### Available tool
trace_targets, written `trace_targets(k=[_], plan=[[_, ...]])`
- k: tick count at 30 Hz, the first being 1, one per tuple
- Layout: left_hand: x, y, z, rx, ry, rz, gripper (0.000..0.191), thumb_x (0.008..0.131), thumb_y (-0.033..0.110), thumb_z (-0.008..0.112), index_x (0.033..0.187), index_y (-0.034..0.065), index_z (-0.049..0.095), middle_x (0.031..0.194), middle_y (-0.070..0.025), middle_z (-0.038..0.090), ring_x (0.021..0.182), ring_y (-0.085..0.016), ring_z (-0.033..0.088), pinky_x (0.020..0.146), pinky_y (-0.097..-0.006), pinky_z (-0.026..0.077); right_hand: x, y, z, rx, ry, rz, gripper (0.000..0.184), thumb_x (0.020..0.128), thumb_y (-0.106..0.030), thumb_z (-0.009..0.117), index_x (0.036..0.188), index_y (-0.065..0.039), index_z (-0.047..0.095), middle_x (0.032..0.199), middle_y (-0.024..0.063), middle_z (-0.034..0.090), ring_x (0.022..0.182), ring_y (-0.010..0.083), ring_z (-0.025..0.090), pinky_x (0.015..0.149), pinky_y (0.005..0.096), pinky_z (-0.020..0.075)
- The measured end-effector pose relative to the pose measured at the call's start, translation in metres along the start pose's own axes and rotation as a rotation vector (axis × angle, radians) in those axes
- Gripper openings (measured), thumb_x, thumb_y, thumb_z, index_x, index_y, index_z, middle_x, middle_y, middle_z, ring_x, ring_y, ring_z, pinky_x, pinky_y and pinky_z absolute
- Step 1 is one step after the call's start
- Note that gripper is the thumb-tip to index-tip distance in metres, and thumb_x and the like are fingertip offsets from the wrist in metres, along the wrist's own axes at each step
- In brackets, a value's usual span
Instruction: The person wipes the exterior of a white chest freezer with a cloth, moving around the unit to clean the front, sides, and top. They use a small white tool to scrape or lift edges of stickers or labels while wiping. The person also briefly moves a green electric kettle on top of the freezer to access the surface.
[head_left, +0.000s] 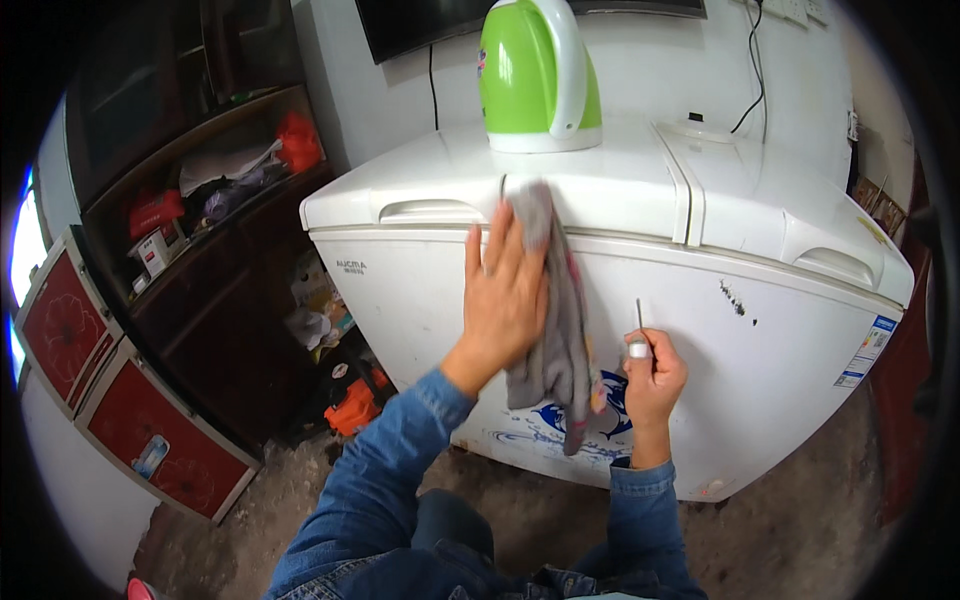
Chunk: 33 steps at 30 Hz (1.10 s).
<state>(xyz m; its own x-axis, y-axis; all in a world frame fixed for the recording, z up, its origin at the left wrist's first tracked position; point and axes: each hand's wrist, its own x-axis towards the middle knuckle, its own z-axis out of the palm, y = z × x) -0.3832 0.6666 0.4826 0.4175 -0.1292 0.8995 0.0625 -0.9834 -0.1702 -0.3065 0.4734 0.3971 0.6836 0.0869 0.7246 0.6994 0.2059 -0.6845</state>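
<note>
My left hand is at the front edge of the lid of a white AUCMA chest freezer, fingers stretched upward. It holds a grey cloth, whose upper end is blurred and whose lower part hangs down the front panel. Lower and to the right, my right hand grips a slim tool with its thin metal shaft pointing up. Most of the tool's handle is hidden in the fist, so its exact kind cannot be told. A white band shows at the thumb.
A green electric kettle with a white handle stands on the freezer lid. Behind it a flat screen hangs on the wall. To the left are a dark cabinet with cluttered shelves, red-panelled doors and an orange item near the floor.
</note>
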Motion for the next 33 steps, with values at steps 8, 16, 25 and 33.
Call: trace_targets(k=[8, 16, 25, 33], plan=[[0.026, -0.011, -0.021, 0.128, -0.003, -0.036, 0.066, 0.076, 0.004, 0.057, 0.141, 0.0031, 0.051, 0.146, -0.0178, 0.047, 0.15, -0.039, 0.022, 0.118, -0.0649, 0.003, 0.009, 0.002, -0.013, 0.054, 0.073, -0.01, 0.011, 0.096, -0.007, 0.058, 0.09, 0.0, 0.065, 0.064, 0.0001, 0.057, 0.055, 0.0057, 0.052, 0.049, 0.0215, 0.0381], [0.028, -0.009, -0.016, -0.049, -0.01, 0.058, 0.066, 0.069, -0.01, 0.054, 0.135, 0.0014, 0.058, 0.152, -0.0191, 0.041, 0.149, -0.036, 0.028, 0.12, -0.0595, 0.009, 0.006, 0.005, -0.01, 0.036, 0.076, -0.067, 0.012, 0.098, -0.008, 0.058, 0.091, -0.001, 0.065, 0.069, 0.0021, 0.06, 0.055, 0.0061, 0.053, 0.05, 0.0214, 0.0405], [0.03, -0.028, -0.021, 0.183, -0.009, 0.025, 0.07, 0.075, -0.01, 0.054, 0.143, 0.0074, 0.051, 0.148, -0.0154, 0.045, 0.148, -0.043, 0.022, 0.119, -0.0622, 0.009, 0.006, 0.008, -0.008, 0.021, 0.084, -0.097, 0.015, 0.099, -0.011, 0.058, 0.093, 0.0, 0.065, 0.067, 0.0008, 0.058, 0.056, 0.0066, 0.053, 0.052, 0.0215, 0.0408], [0.017, -0.014, -0.008, -0.153, 0.153, -0.062, 0.053, 0.078, -0.013, 0.054, 0.127, 0.002, 0.064, 0.145, -0.0146, 0.045, 0.144, -0.038, 0.028, 0.119, -0.0566, 0.017, 0.012, -0.053, 0.004, -0.068, -0.097, -0.178, 0.018, 0.091, -0.001, 0.056, 0.105, 0.003, 0.066, 0.08, 0.0102, 0.066, 0.065, 0.0191, 0.062, 0.059, 0.0302, 0.049]])
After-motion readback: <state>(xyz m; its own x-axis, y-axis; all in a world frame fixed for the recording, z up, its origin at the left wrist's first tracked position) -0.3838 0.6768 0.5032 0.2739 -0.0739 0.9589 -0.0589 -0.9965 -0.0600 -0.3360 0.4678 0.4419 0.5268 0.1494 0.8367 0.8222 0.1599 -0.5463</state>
